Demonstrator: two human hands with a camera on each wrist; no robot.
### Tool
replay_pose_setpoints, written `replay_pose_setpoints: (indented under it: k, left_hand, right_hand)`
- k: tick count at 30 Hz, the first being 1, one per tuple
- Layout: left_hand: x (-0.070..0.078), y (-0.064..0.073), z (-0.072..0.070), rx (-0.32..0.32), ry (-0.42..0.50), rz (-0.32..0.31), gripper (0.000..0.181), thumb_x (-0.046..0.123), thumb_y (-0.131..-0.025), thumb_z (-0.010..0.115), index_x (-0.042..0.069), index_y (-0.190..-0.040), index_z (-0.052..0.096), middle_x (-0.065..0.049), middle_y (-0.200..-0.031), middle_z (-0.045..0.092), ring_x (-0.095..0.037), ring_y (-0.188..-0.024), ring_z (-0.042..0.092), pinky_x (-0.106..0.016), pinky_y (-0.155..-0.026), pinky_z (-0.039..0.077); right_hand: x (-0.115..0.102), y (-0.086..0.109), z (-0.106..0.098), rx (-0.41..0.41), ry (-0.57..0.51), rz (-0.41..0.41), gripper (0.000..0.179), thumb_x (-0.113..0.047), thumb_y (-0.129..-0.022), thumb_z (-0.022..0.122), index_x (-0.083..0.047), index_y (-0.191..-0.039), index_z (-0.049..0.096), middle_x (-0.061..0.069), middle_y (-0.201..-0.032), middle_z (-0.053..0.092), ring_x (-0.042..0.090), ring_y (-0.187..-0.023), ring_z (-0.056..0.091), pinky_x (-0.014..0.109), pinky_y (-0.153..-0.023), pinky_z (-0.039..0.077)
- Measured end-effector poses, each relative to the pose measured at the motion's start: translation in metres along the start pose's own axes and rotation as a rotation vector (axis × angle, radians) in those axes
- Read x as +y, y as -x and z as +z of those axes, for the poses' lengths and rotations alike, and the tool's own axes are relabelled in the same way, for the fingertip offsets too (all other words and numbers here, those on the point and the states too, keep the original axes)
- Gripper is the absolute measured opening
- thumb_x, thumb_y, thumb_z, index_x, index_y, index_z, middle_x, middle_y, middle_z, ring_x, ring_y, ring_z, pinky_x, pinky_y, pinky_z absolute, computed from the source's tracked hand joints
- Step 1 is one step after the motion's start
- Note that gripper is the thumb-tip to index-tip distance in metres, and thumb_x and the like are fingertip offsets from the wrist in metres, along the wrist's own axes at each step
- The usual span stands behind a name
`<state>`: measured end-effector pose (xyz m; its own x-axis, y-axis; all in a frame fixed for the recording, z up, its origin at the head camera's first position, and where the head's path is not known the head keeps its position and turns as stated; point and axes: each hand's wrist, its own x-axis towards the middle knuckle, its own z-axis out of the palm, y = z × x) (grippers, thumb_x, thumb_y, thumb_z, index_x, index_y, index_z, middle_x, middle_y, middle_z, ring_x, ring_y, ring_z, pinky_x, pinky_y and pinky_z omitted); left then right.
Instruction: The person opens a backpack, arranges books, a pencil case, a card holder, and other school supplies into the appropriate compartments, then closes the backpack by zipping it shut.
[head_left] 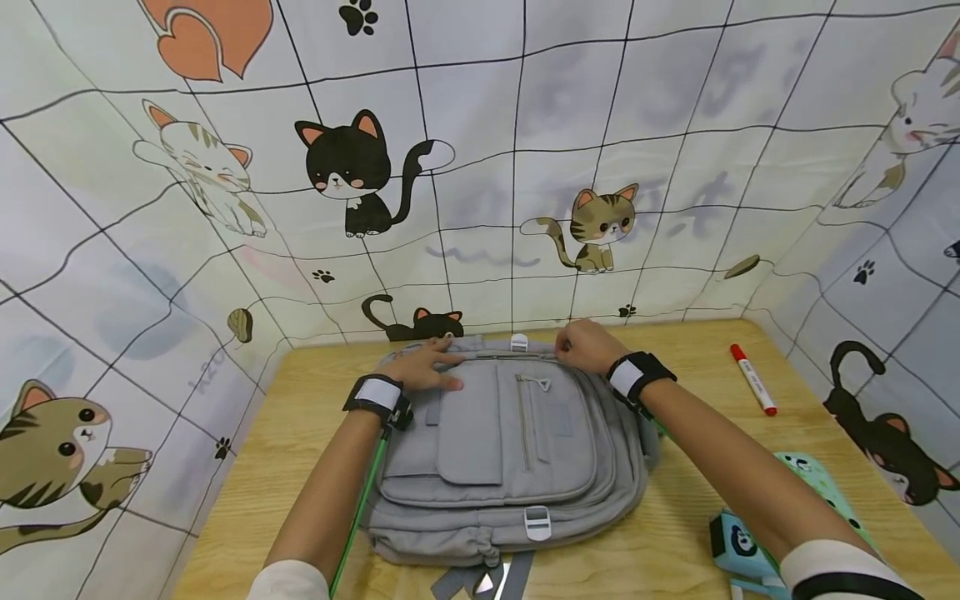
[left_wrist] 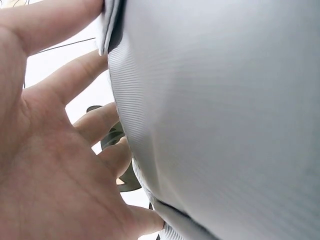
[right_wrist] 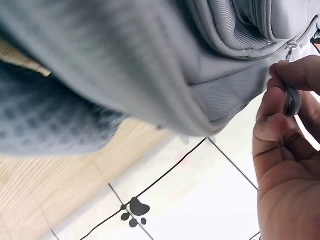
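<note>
The grey backpack (head_left: pixel 480 442) lies on the desk (head_left: pixel 277 450), front pockets facing up. The left hand (head_left: pixel 426 367) rests on its upper left part, released, with fingers spread. The right hand (head_left: pixel 590 347) pinches a zipper pull (right_wrist: pixel 294 102) near the top edge. A red-capped marker (head_left: pixel 753 380) lies to the right.

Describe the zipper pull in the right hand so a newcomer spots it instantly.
On the wooden table lies a grey backpack, the right hand at its far edge. The zipper pull is a small grey tab there; unlike the triangular pull on the front pocket, it is pinched in that hand.
</note>
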<state>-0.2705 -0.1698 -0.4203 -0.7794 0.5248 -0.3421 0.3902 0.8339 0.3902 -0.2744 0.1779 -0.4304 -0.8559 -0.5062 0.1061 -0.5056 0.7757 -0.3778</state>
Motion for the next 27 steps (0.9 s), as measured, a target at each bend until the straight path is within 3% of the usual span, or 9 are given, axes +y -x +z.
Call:
replay_pose_setpoints:
  k: [8, 16, 23, 27]
  left_hand:
    - [-0.007, -0.005, 0.005, 0.015, -0.003, 0.015, 0.068, 0.060, -0.086, 0.056, 0.030, -0.145, 0.039, -0.003, -0.162, 0.009, -0.033, -0.149, 0.000, -0.076, -0.105, 0.006]
    - [-0.002, -0.003, 0.003, 0.014, -0.011, 0.005, 0.067, 0.060, -0.087, 0.055, 0.031, -0.145, 0.039, -0.003, -0.162, 0.009, -0.032, -0.149, 0.000, -0.075, -0.106, 0.006]
    - [0.003, -0.001, 0.001, 0.017, -0.017, 0.024, 0.067, 0.057, -0.088, 0.054, 0.026, -0.145, 0.041, -0.007, -0.161, 0.011, -0.036, -0.149, 0.001, -0.076, -0.104, 0.007]
    - [0.005, 0.000, 0.000, 0.007, -0.016, 0.021, 0.066, 0.056, -0.088, 0.054, 0.024, -0.145, 0.041, -0.007, -0.161, 0.011, -0.036, -0.149, 0.001, -0.075, -0.105, 0.008]
  right_hand:
    - [0.009, 0.015, -0.005, -0.029, 0.010, 0.038, 0.015, -0.013, -0.089, 0.060, -0.010, -0.089, 0.075, 0.003, -0.091, 0.072, 0.017, -0.082, 0.065, 0.037, -0.076, 0.053]
    - [0.008, 0.027, -0.012, -0.060, -0.006, 0.061, 0.014, -0.010, -0.088, 0.061, -0.007, -0.086, 0.075, 0.005, -0.088, 0.071, 0.013, -0.069, 0.057, 0.034, -0.069, 0.048]
    - [0.012, 0.041, -0.018, -0.074, 0.019, 0.111, 0.012, -0.014, -0.087, 0.063, -0.009, -0.089, 0.074, 0.005, -0.090, 0.071, 0.015, -0.078, 0.064, 0.037, -0.073, 0.052]
    - [0.013, 0.047, -0.019, -0.067, 0.012, 0.098, 0.012, -0.012, -0.088, 0.063, -0.008, -0.088, 0.074, 0.005, -0.089, 0.071, 0.016, -0.076, 0.064, 0.037, -0.072, 0.053]
